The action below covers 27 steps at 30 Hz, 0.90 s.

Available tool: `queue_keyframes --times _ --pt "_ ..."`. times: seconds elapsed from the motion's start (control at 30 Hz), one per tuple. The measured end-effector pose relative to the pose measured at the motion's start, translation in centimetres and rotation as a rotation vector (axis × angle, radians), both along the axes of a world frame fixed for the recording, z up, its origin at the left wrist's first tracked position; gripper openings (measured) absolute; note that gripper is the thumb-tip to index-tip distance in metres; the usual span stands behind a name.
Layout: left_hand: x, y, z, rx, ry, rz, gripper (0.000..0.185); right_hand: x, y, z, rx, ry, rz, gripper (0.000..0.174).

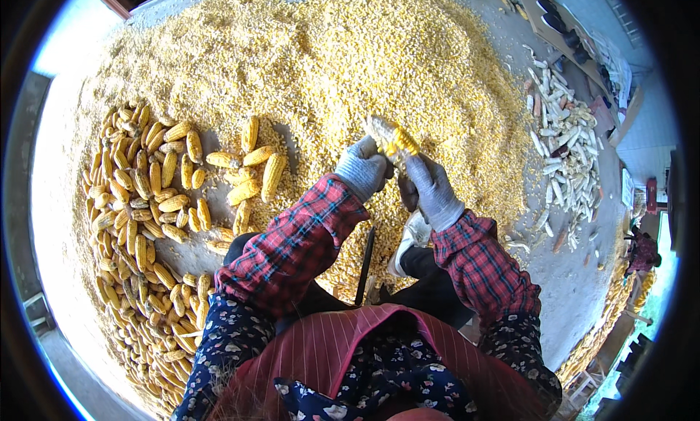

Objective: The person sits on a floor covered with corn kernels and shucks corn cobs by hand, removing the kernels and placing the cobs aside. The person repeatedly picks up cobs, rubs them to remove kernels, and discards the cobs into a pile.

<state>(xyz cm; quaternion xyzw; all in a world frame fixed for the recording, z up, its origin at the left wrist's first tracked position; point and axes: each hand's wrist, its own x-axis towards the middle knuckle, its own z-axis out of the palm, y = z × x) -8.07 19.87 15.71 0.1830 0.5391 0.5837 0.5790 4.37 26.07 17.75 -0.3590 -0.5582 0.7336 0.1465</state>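
A partly shelled corn cob is held over the heap of loose corn kernels. Yellow kernels cling to its right side, while the rest shows pale bare cob. My left hand, in a light knit work glove, grips the cob's lower left side, its fingertips partly hidden. Opposite it, my right hand in a similar glove has its thumb against the remaining kernels and its fingers curled beneath. Between my legs a dark narrow bar slants upward; its use cannot be made out.
Unshelled ears of corn are piled at left, with several nearer ears beside the kernels. Stripped cobs lie heaped at right on the concrete floor. A person is visible at the far right edge.
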Motion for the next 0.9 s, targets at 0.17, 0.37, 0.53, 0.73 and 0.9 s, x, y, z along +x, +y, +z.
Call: queue_keyframes --times 0.17,0.37,0.53,0.73,0.9 --pt "-0.10 -0.05 0.41 0.089 -0.065 -0.004 0.011 -0.05 0.26 -0.04 0.188 -0.041 -0.025 0.026" --pt "-0.38 -0.19 0.88 0.104 -0.154 0.029 0.025 0.15 0.33 0.12 0.136 -0.025 0.001 0.025" --pt "-0.28 -0.13 0.87 0.048 -0.127 0.055 0.021 0.06 0.12 -0.16 0.163 -0.054 0.038 0.025" --pt "-0.06 0.29 0.29 0.162 0.067 0.198 0.019 -0.03 -0.30 -0.15 -0.128 -0.018 0.019 0.028" --pt "-0.84 -0.08 0.44 0.046 -0.182 0.105 0.009 -0.15 -0.10 0.37 0.022 -0.036 -0.004 0.027"
